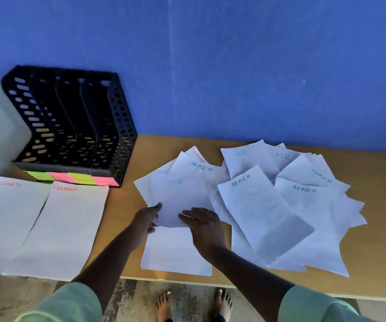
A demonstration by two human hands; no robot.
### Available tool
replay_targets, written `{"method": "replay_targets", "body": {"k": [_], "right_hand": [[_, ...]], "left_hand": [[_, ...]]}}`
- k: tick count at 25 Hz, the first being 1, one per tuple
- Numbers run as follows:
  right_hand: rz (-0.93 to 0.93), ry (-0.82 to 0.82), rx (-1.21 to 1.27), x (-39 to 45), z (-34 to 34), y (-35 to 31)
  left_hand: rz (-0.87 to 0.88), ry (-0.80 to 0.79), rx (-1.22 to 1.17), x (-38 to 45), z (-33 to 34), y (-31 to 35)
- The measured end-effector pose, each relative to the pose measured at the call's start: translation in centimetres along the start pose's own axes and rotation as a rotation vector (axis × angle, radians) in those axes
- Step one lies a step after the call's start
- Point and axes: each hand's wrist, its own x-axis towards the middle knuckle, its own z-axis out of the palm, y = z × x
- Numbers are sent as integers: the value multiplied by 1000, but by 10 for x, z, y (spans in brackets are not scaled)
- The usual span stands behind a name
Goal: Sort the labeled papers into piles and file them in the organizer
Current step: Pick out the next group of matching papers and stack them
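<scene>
A loose spread of white sheets lies on the wooden table, marked HR, ADMIN and FINANCE. My left hand (146, 219) pinches the lower left edge of the HR sheet (182, 196), thumb on top. My right hand (204, 225) rests with straight fingers on that sheet's lower right part. Two sorted sheets lie at the left: SPORTS (8, 219) and FINANCE (64, 228). The black organizer (71, 122) stands at the back left with several empty slots and coloured sticky labels (71, 178) along its front.
More ADMIN sheets (264, 212) and HR sheets (245, 159) fan out to the right. A blue wall rises behind the table. The table's front edge (175, 281) runs just above my bare feet on the floor.
</scene>
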Motion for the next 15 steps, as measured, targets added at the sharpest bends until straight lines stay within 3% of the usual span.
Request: {"method": "replay_targets", "body": {"k": [2, 5, 7, 10, 15], "right_hand": [[-32, 36, 12, -9, -9, 9], [-102, 37, 32, -28, -20, 33], [-69, -25, 25, -45, -29, 54], [141, -180, -38, -64, -45, 92], [474, -466, -263, -93, -74, 166]], "left_hand": [[-10, -83, -204, 2, 9, 3], [62, 88, -232, 0, 29, 3], [90, 87, -208, 0, 39, -2], [114, 13, -103, 2, 42, -15], [154, 185, 8, -11, 61, -30]]}}
